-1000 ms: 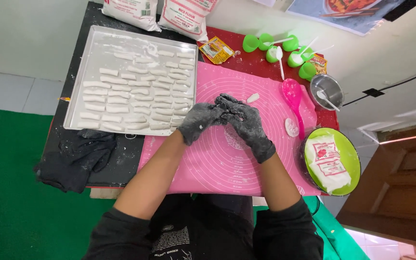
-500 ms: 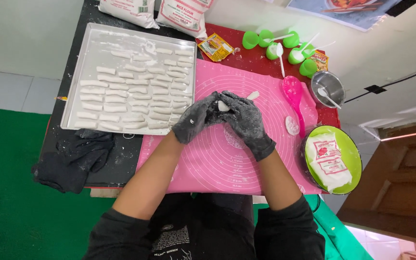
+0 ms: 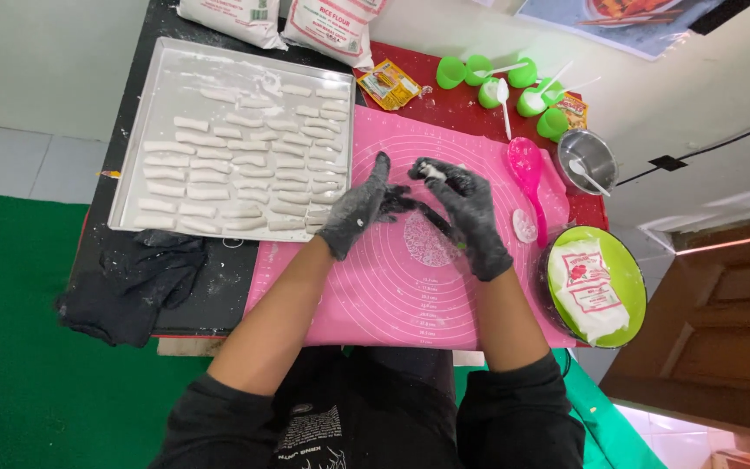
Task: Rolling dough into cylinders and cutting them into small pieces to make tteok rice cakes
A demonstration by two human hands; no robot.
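Now my 2 hands have split apart compared with half a second ago, when they were clasped together over the middle of the pink silicone rolling mat (image 3: 375,287). That reads to me as the rolling between palms ending for this piece. My left hand in a floury black glove (image 3: 359,208) is flat and wide open, fingers spread, holding nothing. My right hand in a matching black glove (image 3: 470,213) is curled narrow, fingertips pinching a small white dough piece (image 3: 431,172), which sits above the mat, right of the long metal tray (image 3: 158,104) with its rows of white dough sticks (image 3: 245,174). Beside the right hand lie a pink plastic spoon (image 3: 527,174) and a small white dough disc (image 3: 524,226).
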